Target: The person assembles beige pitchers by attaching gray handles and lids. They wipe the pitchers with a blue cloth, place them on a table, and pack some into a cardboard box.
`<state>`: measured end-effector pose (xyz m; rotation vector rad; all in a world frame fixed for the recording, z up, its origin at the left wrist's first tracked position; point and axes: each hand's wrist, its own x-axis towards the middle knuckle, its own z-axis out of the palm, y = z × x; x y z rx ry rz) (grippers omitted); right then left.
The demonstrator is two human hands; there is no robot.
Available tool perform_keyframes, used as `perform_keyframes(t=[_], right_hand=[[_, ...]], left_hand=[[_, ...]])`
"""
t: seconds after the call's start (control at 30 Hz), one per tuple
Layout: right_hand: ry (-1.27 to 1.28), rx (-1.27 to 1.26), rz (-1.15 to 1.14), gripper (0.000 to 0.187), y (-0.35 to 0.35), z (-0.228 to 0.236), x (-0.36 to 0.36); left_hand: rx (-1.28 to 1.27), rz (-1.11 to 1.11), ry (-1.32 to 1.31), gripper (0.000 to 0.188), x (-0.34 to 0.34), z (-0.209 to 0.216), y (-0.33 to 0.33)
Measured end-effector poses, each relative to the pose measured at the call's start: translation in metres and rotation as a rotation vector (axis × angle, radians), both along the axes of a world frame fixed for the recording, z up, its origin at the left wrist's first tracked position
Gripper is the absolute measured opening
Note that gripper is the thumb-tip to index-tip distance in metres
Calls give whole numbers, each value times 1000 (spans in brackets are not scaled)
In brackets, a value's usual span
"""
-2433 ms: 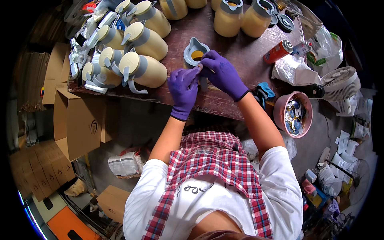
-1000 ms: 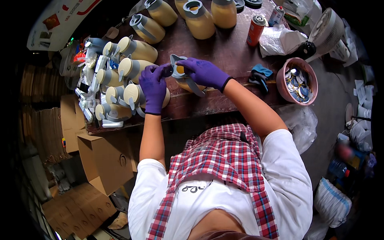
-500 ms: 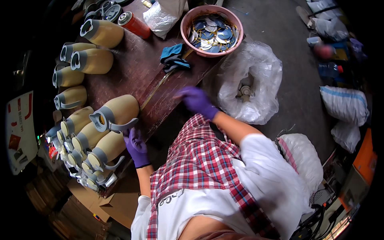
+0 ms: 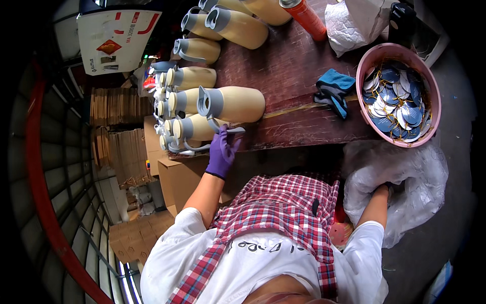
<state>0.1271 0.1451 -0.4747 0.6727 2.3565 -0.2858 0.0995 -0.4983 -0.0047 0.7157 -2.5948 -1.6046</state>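
Observation:
My left hand [image 4: 221,152], in a purple glove, has its fingers closed at the grey handle of a cream thermos jug [image 4: 238,104]. This jug has a grey collar and spout, and its top is open. Close by on the left, more cream jugs [image 4: 200,127] with round cream lids crowd the table corner. My right forearm [image 4: 374,206] reaches down into a clear plastic bag [image 4: 422,175]. The right hand's fingers are hidden inside the bag, so what they hold does not show.
On the dark red table [image 4: 298,124] are a blue-and-black glove [image 4: 335,90], a red can [image 4: 310,20] and a white bag [image 4: 354,25]. A pink basin [image 4: 360,86] of round tags stands at right. More jugs [image 4: 238,28] stand at the back; cardboard boxes [image 4: 182,177] are at left.
My right hand has moved from above the table edge down into the plastic bag. The view has turned and shifted left. My left hand is still at the jug's handle.

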Motion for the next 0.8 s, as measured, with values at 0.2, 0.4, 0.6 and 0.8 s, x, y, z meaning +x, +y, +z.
perform_keyframes(t=[0.2, 0.4, 0.6, 0.8], right_hand=[[212, -296, -540, 49, 8, 23, 16], [404, -1154, -1222, 58, 9, 147, 80], [401, -1688, -505, 78, -178, 508, -34], [835, -1091, 951, 67, -296, 621, -134]], left_hand=[[57, 368, 243, 32, -18, 18, 22], [47, 438, 330, 27, -20, 24, -1], [-106, 56, 162, 37, -15, 131, 75], [75, -146, 116, 58, 6, 168, 92]])
